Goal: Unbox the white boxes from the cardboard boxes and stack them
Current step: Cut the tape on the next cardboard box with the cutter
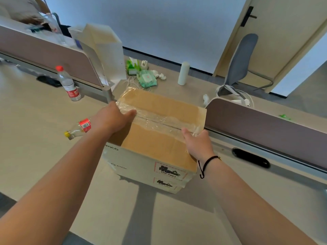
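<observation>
A cardboard box [159, 138] stands on the desk in the middle of the view, its brown top flaps closed and a strip of clear tape [159, 120] running along the seam. Its white front side carries printed labels. My left hand [113, 117] grips the box's left top edge, thumb lying on the tape's left end. My right hand [198, 142] holds the right top edge, thumb on the tape's right end. Whatever is inside the box is hidden. No white box from inside it shows.
An upright water bottle [68, 84] and a lying bottle [77, 129] sit left of the box. Behind it are a tall white container [104, 50], tissue packs [146, 77] and a white cylinder [183, 73]. A desk divider [265, 121] runs at right, a grey chair [242, 59] beyond.
</observation>
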The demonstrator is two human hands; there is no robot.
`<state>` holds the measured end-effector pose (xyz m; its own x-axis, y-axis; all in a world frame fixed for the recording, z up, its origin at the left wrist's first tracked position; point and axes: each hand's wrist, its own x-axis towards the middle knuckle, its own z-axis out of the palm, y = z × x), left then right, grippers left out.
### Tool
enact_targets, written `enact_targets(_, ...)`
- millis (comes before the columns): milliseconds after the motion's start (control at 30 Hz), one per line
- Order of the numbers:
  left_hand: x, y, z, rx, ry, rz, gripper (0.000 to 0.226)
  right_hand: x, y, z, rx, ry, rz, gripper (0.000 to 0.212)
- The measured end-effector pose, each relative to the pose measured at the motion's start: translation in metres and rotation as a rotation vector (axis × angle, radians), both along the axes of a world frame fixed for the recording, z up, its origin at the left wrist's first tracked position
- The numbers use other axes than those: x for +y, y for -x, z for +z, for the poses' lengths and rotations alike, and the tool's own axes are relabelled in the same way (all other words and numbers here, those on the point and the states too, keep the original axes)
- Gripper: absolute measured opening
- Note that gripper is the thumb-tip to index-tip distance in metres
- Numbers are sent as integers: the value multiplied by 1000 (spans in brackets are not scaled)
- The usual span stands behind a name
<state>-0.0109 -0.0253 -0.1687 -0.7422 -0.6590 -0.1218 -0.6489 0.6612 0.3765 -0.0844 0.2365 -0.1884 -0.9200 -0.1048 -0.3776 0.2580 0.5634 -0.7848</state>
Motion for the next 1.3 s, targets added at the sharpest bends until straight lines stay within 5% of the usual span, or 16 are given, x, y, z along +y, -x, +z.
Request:
enact_targets(433,16,-6,13,21,-40,59,61,4,2,-6,-8,58,-38,57)
enact_targets(600,48,-30,7,39,-42,49,57,42,-15,1,-24,25,-9,76)
enact_targets(667,66,-39,2,66,-33,36,58,65,-26,0,-40,54,-24,78)
enact_targets(833,127,-54,-5,118,-36,-4,61,140,-59,-5,-30,97,-76,47)
enact_targets(1300,374,-120,-37,99,-273,-194,61,389,-178,-48,82,154,-317,29)
